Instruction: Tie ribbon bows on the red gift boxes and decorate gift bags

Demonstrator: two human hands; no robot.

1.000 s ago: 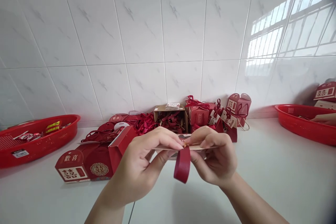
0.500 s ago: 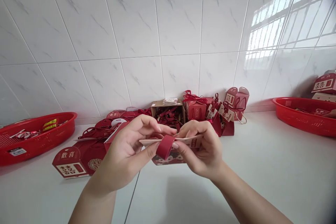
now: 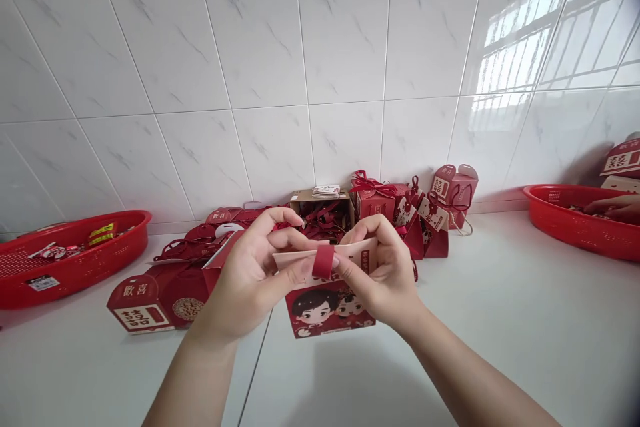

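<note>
A red and cream gift box (image 3: 320,313) with cartoon figures on its front hangs above the counter between my hands. A red ribbon (image 3: 324,261) folds over the middle of its cream top edge. My left hand (image 3: 260,273) pinches the left part of that edge, thumb in front and fingers behind, close to the ribbon. From the right, my right hand (image 3: 385,273) grips the same top edge, its thumb at the ribbon's side. The fingertips behind the edge are partly hidden.
Red baskets stand left (image 3: 75,273) and right (image 3: 575,227); another person's hand (image 3: 615,207) reaches into the right one. A red box (image 3: 155,300) lies at left. Behind are a carton of ribbons (image 3: 323,200) and several finished-looking boxes (image 3: 435,227) along the tiled wall.
The box has tilted so that its cartoon front now shows more. The ribbon lies flatter against the top edge. Another person's hand has appeared in the right basket.
</note>
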